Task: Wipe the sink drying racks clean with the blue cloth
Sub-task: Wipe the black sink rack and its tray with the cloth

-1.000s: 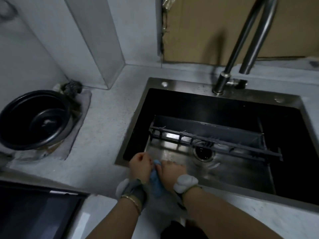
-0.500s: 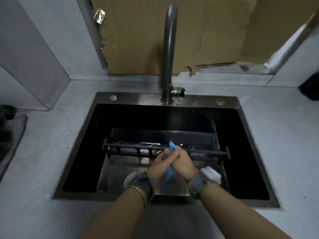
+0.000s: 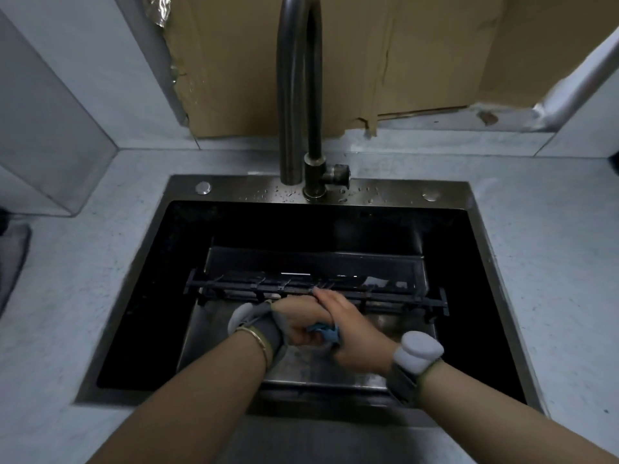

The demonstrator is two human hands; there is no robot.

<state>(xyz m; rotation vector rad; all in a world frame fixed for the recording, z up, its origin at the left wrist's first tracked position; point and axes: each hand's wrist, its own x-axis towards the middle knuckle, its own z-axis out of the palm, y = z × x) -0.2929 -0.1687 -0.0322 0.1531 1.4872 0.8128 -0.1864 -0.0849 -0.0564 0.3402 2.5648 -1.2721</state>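
Gripping crumpled blue cloth [image 3: 326,333], left hand [image 3: 298,324] curls round it at 6 o'clock of dark steel sink [image 3: 234,189]. Right hand [image 3: 351,333] overlaps left, fingers straight, tips touching black slatted drying rack [image 3: 395,299] spanning basin 9 to 3 o'clock; its hold on cloth unclear.

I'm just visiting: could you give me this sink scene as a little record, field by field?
place: dark sink set in a grey counter, tap at its back
rack: dark drying rack lying across the basin
cloth: blue cloth bunched between the two hands
left hand: fingers curled round the cloth
right hand: lies over the cloth, fingers stretched towards the rack; its grip is hidden
backdrop: cardboard against the wall
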